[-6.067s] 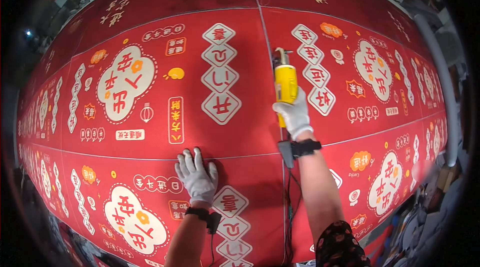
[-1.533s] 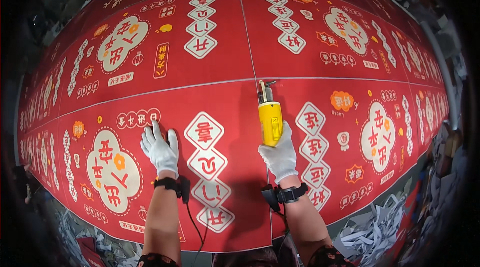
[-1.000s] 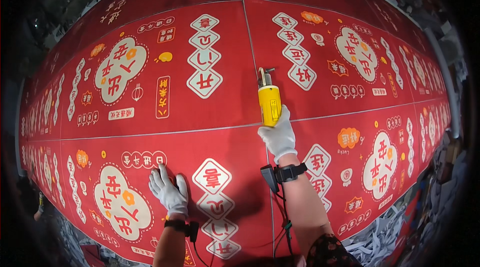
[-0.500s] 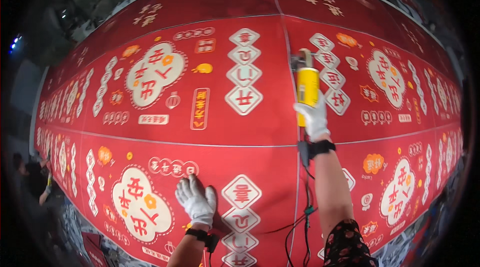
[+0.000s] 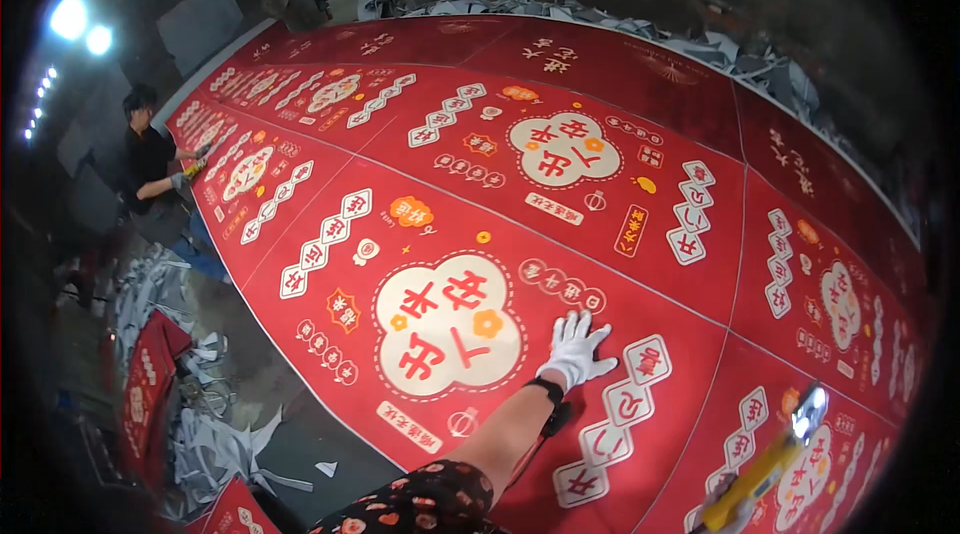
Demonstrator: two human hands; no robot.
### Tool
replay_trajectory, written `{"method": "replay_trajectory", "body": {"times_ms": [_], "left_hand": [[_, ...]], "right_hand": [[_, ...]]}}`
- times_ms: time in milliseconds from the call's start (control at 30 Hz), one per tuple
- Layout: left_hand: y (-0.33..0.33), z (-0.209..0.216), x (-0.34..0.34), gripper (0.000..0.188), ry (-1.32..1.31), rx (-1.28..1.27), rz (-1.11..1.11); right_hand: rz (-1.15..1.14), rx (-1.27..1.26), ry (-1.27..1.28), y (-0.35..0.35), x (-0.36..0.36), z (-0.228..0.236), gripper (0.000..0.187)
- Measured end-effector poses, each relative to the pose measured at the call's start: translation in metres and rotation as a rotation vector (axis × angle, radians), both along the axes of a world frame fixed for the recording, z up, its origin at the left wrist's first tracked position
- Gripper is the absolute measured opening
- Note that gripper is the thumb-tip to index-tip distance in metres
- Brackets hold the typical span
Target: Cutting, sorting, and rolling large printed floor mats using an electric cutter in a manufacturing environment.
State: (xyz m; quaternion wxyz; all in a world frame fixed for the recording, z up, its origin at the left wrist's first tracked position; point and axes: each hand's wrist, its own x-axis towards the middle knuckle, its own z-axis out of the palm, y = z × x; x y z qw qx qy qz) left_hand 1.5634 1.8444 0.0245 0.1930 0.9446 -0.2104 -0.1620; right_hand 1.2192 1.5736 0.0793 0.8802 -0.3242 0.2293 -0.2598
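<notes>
At the near right, my gloved right hand [image 5: 738, 514], only partly visible at the lower edge, grips a yellow power tool [image 5: 762, 474], its metal head [image 5: 808, 414] pointing far and right over red printed sheeting [image 5: 650, 304]. Slightly farther off, to the left, my gloved left hand [image 5: 575, 349] lies empty on the sheeting, palm down and fingers spread, beside a column of white diamonds [image 5: 607, 441]. Pale scraps [image 5: 220, 444] litter the floor at left, while a co-worker in black [image 5: 150, 159] stands at the sheeting's far-left edge.
</notes>
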Motion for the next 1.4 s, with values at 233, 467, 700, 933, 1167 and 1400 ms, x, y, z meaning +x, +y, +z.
{"method": "replay_trajectory", "body": {"times_ms": [233,467,700,933,1167,1400], "left_hand": [[0.172,-0.022,-0.021,0.063,-0.199,-0.131,-0.215],[0.38,-0.001,-0.084,0.063,-0.231,0.003,-0.024],[0.544,-0.014,-0.175,0.07,-0.2,0.102,0.532],[0.743,0.002,-0.291,0.075,0.026,0.323,0.887],[0.876,0.02,-0.235,0.07,-0.295,0.231,0.952],[0.963,0.031,-0.011,0.069,-0.549,0.131,0.543]], "right_hand": [[-0.279,-0.197,0.339,0.218,-0.127,0.126,0.067],[-0.061,-0.006,0.122,0.307,-0.179,0.13,0.062],[0.152,0.33,-0.115,0.338,-0.218,0.085,0.058],[0.175,0.108,0.241,0.438,-0.23,0.055,0.067],[0.365,-0.041,0.303,0.553,-0.194,0.061,0.073],[0.367,0.09,0.542,0.739,-0.028,0.084,0.063]]}}
